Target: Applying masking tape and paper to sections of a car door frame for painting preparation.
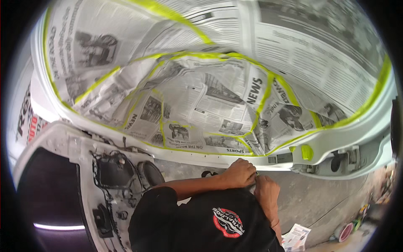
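Observation:
My left hand (241, 173) is curled near my chest, just below the white door sill of a car body (217, 158). Close beside it is my right hand (267, 190), its fingers bent toward the left ones. A small bit of something yellow-green shows between the hands; the fingers hide most of it, and what it is cannot be told. Beyond the sill, newspaper sheets (217, 97) cover the door opening, joined and edged with yellow-green masking tape (266, 94). A piece of the same tape (307, 152) sticks to the body at the right.
An open car door (70, 138) with exposed wiring and a round speaker (151, 174) stands at the left. Printed paper (296, 237) lies on the concrete floor (318, 201) at the lower right, near a round pink-and-white object (344, 232) and assorted items.

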A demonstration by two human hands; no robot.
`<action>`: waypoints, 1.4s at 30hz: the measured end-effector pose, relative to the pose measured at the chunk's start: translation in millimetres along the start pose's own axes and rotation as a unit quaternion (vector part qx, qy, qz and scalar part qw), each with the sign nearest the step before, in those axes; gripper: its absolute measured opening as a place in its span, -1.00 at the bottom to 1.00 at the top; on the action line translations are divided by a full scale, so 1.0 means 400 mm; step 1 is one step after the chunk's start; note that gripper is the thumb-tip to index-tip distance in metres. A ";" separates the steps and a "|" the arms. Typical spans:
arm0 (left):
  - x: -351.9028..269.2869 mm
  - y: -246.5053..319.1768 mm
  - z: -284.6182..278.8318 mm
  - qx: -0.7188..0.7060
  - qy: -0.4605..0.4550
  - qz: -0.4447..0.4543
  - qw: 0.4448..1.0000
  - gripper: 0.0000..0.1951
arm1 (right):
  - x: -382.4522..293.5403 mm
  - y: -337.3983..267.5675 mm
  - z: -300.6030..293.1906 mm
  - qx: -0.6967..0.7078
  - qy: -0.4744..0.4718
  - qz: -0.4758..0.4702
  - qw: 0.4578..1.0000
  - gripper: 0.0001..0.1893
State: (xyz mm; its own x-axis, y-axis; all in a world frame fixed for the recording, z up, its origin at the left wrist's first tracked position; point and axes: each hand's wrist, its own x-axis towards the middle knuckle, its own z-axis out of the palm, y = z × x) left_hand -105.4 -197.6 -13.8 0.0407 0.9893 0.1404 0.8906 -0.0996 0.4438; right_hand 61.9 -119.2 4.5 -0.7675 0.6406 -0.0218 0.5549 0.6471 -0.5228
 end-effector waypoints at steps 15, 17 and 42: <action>-0.062 -0.777 -0.166 0.259 0.386 -0.359 0.809 -0.78 | -0.061 0.062 -0.056 0.175 0.178 0.134 0.959 -0.80; -0.062 -0.815 -0.141 0.124 0.304 -0.403 0.854 -0.75 | -0.060 0.030 -0.059 0.153 0.183 0.127 0.963 -0.80; 0.301 0.006 0.167 -0.602 -0.129 -0.411 0.672 -0.59 | 0.114 0.276 0.099 0.798 0.360 0.236 0.422 -0.49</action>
State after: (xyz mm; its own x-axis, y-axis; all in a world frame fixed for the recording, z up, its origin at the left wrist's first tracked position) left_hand -68.3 -71.6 -55.0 -0.0246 0.7337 -0.6791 -0.3453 0.6312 0.6945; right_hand 75.4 -34.8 -88.0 -0.0772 0.8738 -0.4800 -0.7716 -0.3572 -0.5263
